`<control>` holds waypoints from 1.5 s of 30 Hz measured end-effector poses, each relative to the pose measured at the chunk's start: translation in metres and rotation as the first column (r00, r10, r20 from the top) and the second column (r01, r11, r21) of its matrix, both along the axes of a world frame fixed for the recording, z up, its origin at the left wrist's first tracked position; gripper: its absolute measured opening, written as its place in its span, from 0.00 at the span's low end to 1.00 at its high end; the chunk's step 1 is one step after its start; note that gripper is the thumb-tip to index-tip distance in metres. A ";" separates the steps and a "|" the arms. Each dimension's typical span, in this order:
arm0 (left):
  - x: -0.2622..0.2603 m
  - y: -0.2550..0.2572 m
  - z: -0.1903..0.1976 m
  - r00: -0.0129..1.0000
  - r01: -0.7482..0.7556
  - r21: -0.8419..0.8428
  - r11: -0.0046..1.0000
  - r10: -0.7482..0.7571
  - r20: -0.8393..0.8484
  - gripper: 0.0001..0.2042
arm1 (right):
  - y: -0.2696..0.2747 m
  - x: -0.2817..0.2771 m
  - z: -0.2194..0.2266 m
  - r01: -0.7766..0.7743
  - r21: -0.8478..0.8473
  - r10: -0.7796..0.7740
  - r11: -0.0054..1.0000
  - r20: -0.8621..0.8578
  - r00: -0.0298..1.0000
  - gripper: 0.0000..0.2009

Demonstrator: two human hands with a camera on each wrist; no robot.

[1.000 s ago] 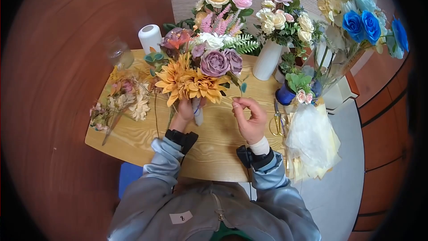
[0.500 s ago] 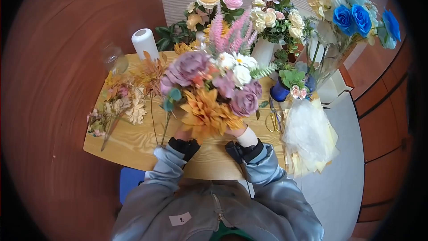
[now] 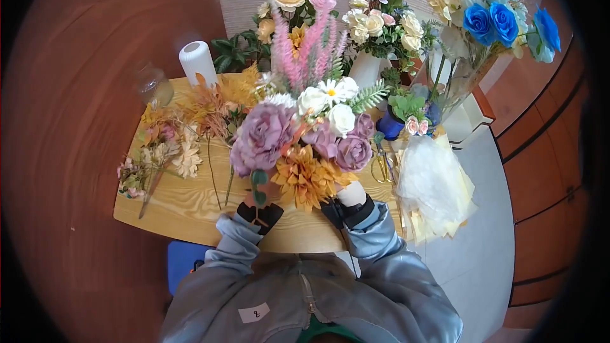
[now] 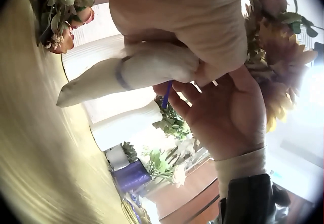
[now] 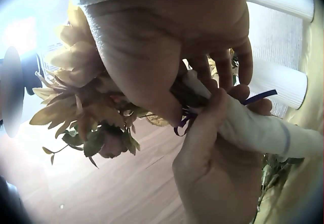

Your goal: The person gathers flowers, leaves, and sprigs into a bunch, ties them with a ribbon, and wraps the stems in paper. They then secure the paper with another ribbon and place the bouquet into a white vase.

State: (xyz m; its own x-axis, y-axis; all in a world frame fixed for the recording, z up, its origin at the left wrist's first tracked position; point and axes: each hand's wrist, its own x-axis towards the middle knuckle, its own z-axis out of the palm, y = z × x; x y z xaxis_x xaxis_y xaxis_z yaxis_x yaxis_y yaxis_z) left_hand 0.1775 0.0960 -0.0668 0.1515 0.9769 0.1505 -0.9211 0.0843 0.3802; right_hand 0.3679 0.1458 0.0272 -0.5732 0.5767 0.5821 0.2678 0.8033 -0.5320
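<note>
A bouquet of mauve roses, orange flowers, white blooms and pink sprays point(image 3: 264, 136) stands over the table's near part, mostly covering both hands in the head view. My left hand point(image 4: 187, 21) grips its white-wrapped stem bundle point(image 4: 147, 72); the left thumb lies along the wrap in the right wrist view. Opposite, my right hand point(image 5: 162, 41) curls round the stems just below the flowers, its fingers at a thin purple ribbon point(image 5: 260, 97). A ribbon loop point(image 5: 179, 127) shows beside the right thumb. Part of the ribbon is hidden behind the fingers.
Loose flowers point(image 3: 187, 155) lie on the table's left, near a white vase point(image 3: 197, 63) and a glass jar point(image 3: 154, 86). Filled vases stand behind. At the right are a blue pot point(image 3: 389, 126), gold-handled scissors point(image 3: 381, 168) and white wrapping sheets point(image 3: 432, 184).
The bouquet has turned and tilted upright, nearer the body, its pink sprays now pointing up. My right hand has moved left from beside it to its stems. The head view has shifted slightly.
</note>
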 end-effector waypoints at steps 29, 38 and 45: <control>-0.080 0.021 0.075 0.849 -0.218 0.271 0.937 0.320 -0.422 0.06 | -0.005 -0.053 0.046 -0.248 -0.350 0.232 0.904 -0.086 0.969 0.18; -0.091 0.012 0.077 0.832 -0.273 0.226 0.935 0.347 -0.432 0.09 | 0.002 -0.060 0.042 -0.229 -0.389 0.239 0.892 -0.024 0.971 0.16; -0.077 0.004 0.073 0.492 -0.544 0.166 0.823 0.472 -0.731 0.11 | 0.002 -0.062 0.045 -0.221 -0.428 0.243 0.876 -0.002 0.970 0.15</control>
State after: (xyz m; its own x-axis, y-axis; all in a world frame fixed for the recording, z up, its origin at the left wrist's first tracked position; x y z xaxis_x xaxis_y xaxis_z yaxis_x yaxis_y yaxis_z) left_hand 0.1004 0.1004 0.0059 -0.3542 0.9230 0.1506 -0.2407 -0.2456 0.9390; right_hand 0.3057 0.1480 0.0726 -0.7430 0.6078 0.2802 0.1372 0.5481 -0.8251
